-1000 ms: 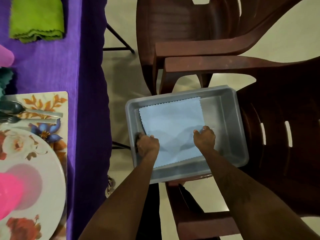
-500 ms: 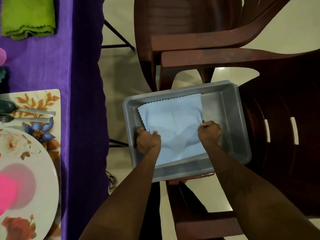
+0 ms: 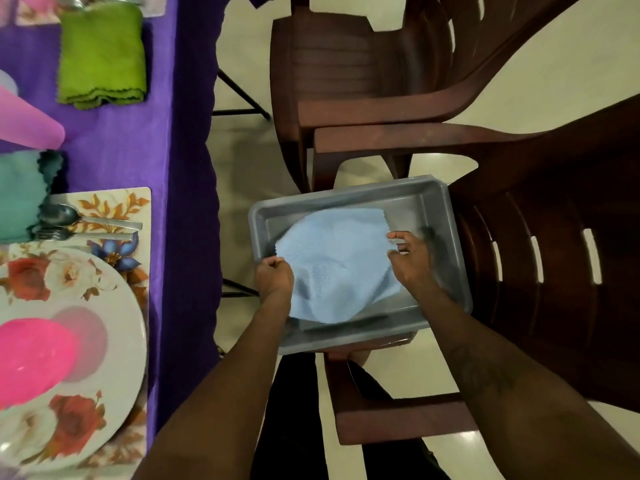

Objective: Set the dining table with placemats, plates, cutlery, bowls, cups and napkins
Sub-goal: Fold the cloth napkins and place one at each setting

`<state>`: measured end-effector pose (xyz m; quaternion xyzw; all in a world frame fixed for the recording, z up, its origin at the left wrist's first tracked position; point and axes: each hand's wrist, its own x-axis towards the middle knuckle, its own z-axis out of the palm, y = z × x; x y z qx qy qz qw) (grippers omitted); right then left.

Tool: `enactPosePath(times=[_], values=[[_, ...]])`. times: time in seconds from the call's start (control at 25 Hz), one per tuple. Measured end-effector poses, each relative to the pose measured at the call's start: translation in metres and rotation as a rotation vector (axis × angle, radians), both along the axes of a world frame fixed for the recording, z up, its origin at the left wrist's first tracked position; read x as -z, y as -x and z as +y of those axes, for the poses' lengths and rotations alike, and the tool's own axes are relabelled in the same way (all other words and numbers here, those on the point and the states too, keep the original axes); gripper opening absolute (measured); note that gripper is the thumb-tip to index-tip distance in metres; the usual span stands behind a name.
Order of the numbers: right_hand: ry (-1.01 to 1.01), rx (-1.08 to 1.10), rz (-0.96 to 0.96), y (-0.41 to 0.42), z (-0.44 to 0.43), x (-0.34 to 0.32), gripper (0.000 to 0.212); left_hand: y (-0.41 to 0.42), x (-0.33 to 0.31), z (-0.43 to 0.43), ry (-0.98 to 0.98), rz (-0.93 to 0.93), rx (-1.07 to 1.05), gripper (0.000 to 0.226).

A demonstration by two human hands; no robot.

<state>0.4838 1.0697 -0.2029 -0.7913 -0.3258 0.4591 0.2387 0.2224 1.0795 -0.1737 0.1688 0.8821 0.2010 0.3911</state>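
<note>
A light blue napkin [image 3: 337, 261] bulges up inside a grey plastic tub [image 3: 429, 199] that rests on a brown chair. My left hand [image 3: 275, 277] pinches the napkin's left edge and my right hand [image 3: 410, 258] pinches its right edge. On the purple tablecloth [image 3: 138, 147] at the left lies a floral placemat [image 3: 114, 204] with a floral plate [image 3: 86, 289], a pink bowl [image 3: 31, 358], a spoon [image 3: 69, 216] and a fork [image 3: 69, 234]. A folded green napkin [image 3: 102, 53] and a teal napkin [image 3: 17, 195] lie farther up the table.
Two brown plastic chairs [image 3: 363, 71] stand to the right of the table, the nearer one [image 3: 554, 271] carrying the tub. A pink cup [image 3: 27, 123] lies at the left edge. Pale floor [image 3: 239, 161] shows between table and chairs.
Both hands have closed on the napkin's edges and lifted it, so it no longer lies flat in the tub. The view has shifted, showing more of the table.
</note>
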Motion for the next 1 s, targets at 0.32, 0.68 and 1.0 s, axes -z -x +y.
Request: enactPosePath(times=[0.32,0.68,1.0], values=[[-0.071,-0.06,0.107,-0.022,-0.014,-0.095,0.035,0.058,-0.098,-0.018,-0.25,-0.187,0.215,0.019],[-0.204,-0.076,0.128,-0.007,-0.02,-0.179,0.01,0.087,-0.178,-0.029,-0.387,0.096,0.599,0.018],[-0.185,0.093,0.337,0.007,0.011,-0.237,0.018,0.098,-0.238,0.008,-0.474,-0.237,0.394,0.004]])
